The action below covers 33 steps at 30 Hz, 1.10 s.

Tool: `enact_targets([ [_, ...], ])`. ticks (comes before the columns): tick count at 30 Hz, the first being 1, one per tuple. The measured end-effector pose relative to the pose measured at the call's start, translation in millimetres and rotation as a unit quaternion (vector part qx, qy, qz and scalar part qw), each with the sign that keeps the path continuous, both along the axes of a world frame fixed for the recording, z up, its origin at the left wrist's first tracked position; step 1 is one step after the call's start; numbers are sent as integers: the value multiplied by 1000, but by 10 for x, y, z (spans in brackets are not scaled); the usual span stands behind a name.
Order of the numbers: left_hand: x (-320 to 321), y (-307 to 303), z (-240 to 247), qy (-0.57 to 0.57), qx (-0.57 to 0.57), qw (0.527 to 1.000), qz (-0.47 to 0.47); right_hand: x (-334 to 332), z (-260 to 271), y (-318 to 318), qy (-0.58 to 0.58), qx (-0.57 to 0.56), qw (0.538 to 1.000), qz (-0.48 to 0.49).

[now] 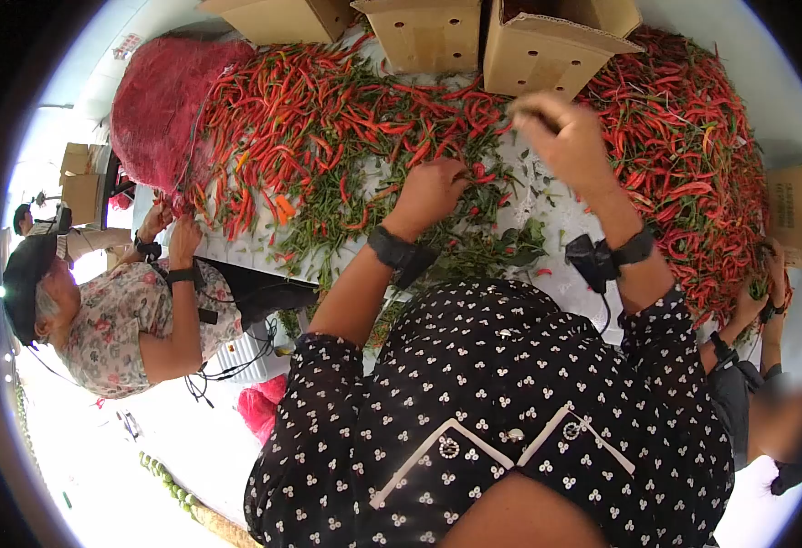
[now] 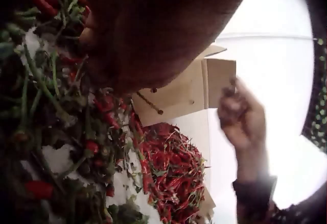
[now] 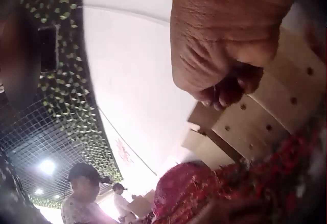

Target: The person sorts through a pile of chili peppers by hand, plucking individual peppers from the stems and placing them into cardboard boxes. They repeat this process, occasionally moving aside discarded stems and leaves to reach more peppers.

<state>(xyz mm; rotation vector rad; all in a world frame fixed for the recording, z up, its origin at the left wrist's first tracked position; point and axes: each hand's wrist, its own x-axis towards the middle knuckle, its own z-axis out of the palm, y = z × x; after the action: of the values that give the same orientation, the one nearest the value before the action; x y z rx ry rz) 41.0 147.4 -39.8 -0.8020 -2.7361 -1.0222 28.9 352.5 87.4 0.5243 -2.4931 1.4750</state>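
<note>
Head view puts the loose red chillies (image 1: 282, 110) spread over the table (image 1: 527, 164) ahead of you, with a second chilli heap (image 1: 665, 155) to your right; green stems and leaves (image 1: 501, 251) lie thickest close to your body.

Your left hand (image 1: 428, 196) is low over the mixed pods and greenery, fingers bent downward; the left wrist view is too dark to tell whether they pinch anything. Your right hand (image 1: 565, 142) is raised before the nearest carton (image 1: 547, 68), its fingers curled in toward the palm; blur and shadow hide whether a pod or scrap sits between them, so you cannot tell from these views.

Expect each chilli to be very light, slim and smooth-skinned; it should flex a little but probably snaps or bruises under a hard squeeze, and the glossy skin may slip if you pinch the tapering tip; take hold near the stem end, or across the thick upper part, with thumb and forefinger. The stems look thin and likely tangle; lift one pod clear gently rather than tugging, since neighbours could come along with it; the leaves look limp and should weigh next to nothing.
</note>
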Motion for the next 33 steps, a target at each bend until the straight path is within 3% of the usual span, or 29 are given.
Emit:
enact_targets([
  [1, 42, -39, 54, -24, 67, 997, 19, 62, -203, -10, -76, 17, 997, 6],
  [2, 56, -73, 82, -24, 66, 997, 22, 110, -390, -24, -150, 34, 988, 14],
  [3, 73, -109, 106, -21, 125, 991, 32, 145, -547, -60, -151, 33, 988, 18],
  [5, 110, -166, 197, -17, 182, 982, 44, 206, -773, -130, -319, -12, 947, 42],
  [7, 137, -191, 332, -319, 302, 895, 72, 271, -833, -247, -318, -62, 944, 61],
  [9, 162, -154, 393, -335, 308, 888, 67, 290, -822, -338, -314, -112, 940, 76],
  [11, 179, -78, 409, -351, 314, 880, 58, 292, -765, -378, -386, -135, 909, 81],
  [14, 201, -14, 421, -309, 388, 865, 70, 285, -841, -351, -403, -185, 892, 81],
  [17, 203, -32, 431, -321, 356, 874, 74, 299, -824, -309, -398, -162, 897, 101],
  [18, 192, -34, 396, -301, 317, 896, 74, 310, -834, -304, -398, -162, 897, 100],
  [20, 194, -28, 343, -280, 277, 916, 72, 332, -865, -292, -382, -89, 917, 75],
  [22, 231, 9, 414, -110, 67, 988, 85, 321, -894, -271, -415, -94, 902, 78],
  [23, 211, -1, 348, -110, 67, 988, 84, 319, -903, -263, -447, -99, 885, 82],
  [25, 149, -44, 248, 132, -19, 990, 44, 324, -820, -225, -474, -119, 867, 96],
  [26, 145, -100, 205, 132, -19, 990, 44, 326, -793, -197, -500, -138, 848, 110],
  [28, 158, -188, 301, 18, -95, 989, 109, 316, -888, -106, -491, -201, 842, 101],
  [31, 86, -239, 165, 46, -12, 997, 60, 325, -928, 14, -493, -305, 810, 92],
  [33, 32, -181, 111, 24, -22, 998, 45, 326, -928, 39, -503, -346, 787, 90],
])
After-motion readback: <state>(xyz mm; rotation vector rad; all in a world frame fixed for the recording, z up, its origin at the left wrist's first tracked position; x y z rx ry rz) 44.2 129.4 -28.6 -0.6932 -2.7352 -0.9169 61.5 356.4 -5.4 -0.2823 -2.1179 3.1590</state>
